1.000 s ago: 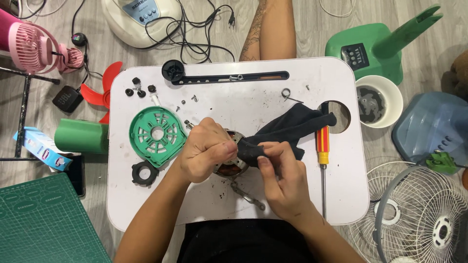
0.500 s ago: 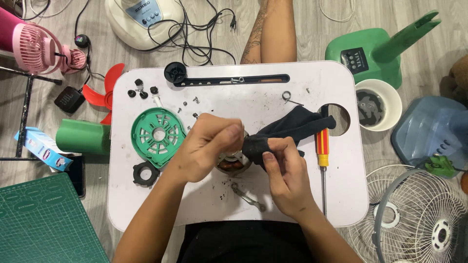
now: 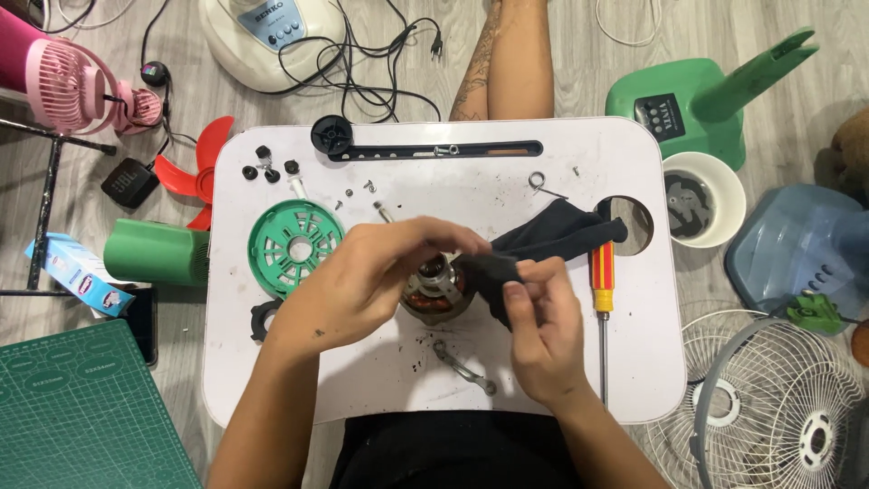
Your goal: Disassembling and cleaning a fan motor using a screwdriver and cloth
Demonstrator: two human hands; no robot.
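Now: left hand [image 3: 362,276] clamped around fan motor [image 3: 439,288], mid-table | right hand [image 3: 539,330] pinching black cloth [image 3: 543,240] against it | motor likely heavy, stiff, greasy: grip casing | cloth soft | screwdriver [image 3: 602,299] just right | white table [image 3: 362,398]

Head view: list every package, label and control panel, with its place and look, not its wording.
Small carton: floor left of the white table, light blue and white, oblong.
Control panel: on green fan base, upper right, dark square.
Button panel: on white base, top, pale blue.
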